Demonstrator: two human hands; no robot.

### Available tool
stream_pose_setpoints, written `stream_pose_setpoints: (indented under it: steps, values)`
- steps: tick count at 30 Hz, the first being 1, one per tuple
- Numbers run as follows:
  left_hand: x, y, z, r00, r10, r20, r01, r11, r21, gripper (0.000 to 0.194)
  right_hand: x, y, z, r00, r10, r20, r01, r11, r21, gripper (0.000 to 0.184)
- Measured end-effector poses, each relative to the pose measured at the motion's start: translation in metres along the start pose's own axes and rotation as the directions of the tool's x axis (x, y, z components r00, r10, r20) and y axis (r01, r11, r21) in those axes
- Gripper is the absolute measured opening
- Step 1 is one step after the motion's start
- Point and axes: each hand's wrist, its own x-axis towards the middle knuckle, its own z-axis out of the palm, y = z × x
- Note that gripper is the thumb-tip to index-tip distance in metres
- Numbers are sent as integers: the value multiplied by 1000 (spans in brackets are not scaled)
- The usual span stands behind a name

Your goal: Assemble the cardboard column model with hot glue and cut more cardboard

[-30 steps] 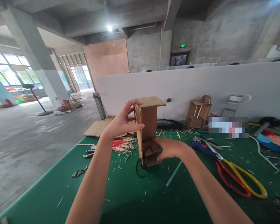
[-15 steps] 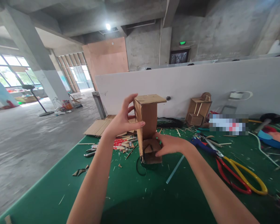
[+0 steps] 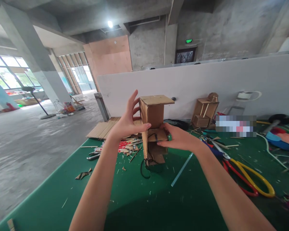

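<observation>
An upright cardboard frame (image 3: 156, 115) with a flat top and base stands on the green table. My left hand (image 3: 125, 126) is closed on its left wall, thumb on the near edge and other fingers along the outer side. Inside the frame, a small cardboard box (image 3: 157, 149) sits above the base. My right hand (image 3: 180, 138) grips this box from the right, with the thumb at its front and some fingertips hidden. A thin black cord (image 3: 145, 176) runs over the box and loops onto the table at the frame's lower left corner.
Pliers (image 3: 93, 156), wooden sticks (image 3: 127, 146) and cardboard sheets (image 3: 103, 128) lie left of the frame. To the right are a translucent stick (image 3: 182, 170) and red-and-yellow-handled cutters (image 3: 252, 173). A second cardboard model (image 3: 204, 110) stands near the white partition (image 3: 183, 83).
My right hand has risen, and the small box is higher inside the frame, showing more of the base beneath. My left hand stays on the frame's left wall.
</observation>
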Motion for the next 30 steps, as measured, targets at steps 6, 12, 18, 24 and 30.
stream_pose_setpoints:
  steps: [6,12,18,24,30]
  values:
    - [0,-2,-1,1000,11,1,-11,1000,-8,107,2,-2,-1,996,9,-92,-15,998,-65,51]
    - [1,-2,-2,1000,11,5,-11,1000,-11,109,4,-2,4,990,-31,-139,15,994,-113,45]
    - [1,-5,-4,1000,1,21,-1,1000,-26,109,5,-8,5,982,-27,-188,-10,981,-195,44]
    - [1,-12,-8,1000,-23,21,25,998,-63,106,5,-11,8,982,-18,-186,-28,970,-243,43]
    - [0,-13,-10,999,-49,23,50,996,-79,106,5,-10,12,987,1,-158,-45,959,-279,47]
